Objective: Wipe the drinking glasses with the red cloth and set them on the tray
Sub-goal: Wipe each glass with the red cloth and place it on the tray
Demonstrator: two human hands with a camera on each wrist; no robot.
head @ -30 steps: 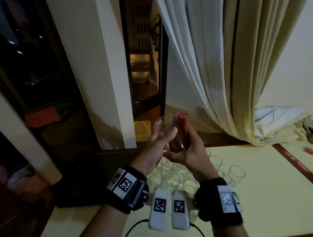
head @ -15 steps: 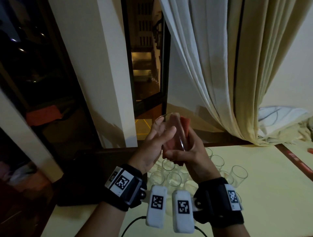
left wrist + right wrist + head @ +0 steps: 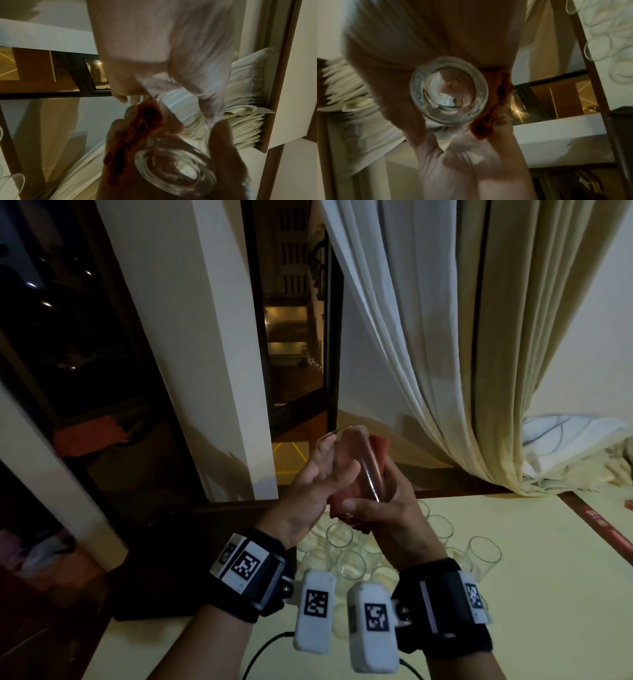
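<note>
I hold a clear drinking glass point(image 3: 358, 450) tilted in the air above the table, in both hands. My left hand point(image 3: 334, 463) grips its near side, thumb across the wall and fingers up by the rim. My right hand point(image 3: 373, 498) grips the red cloth point(image 3: 382, 448) and presses it round the far side of the glass and its lower part. In the right wrist view the thick glass base point(image 3: 448, 89) faces the camera with the cloth point(image 3: 494, 111) bunched beside it. The left wrist view shows the cloth point(image 3: 137, 128) lying along the glass point(image 3: 175, 171).
Several empty glasses point(image 3: 339, 537) stand on the pale yellow table point(image 3: 548, 594) right under my hands, one point(image 3: 484, 553) further right. A dark tray point(image 3: 154, 570) lies at the table's left end. Curtains point(image 3: 445, 354) hang behind, with a dark window on the left.
The red cloth, earlier a thin strip behind the glass, now covers more of its far side and lower part. Both hands stayed raised and shifted only slightly.
</note>
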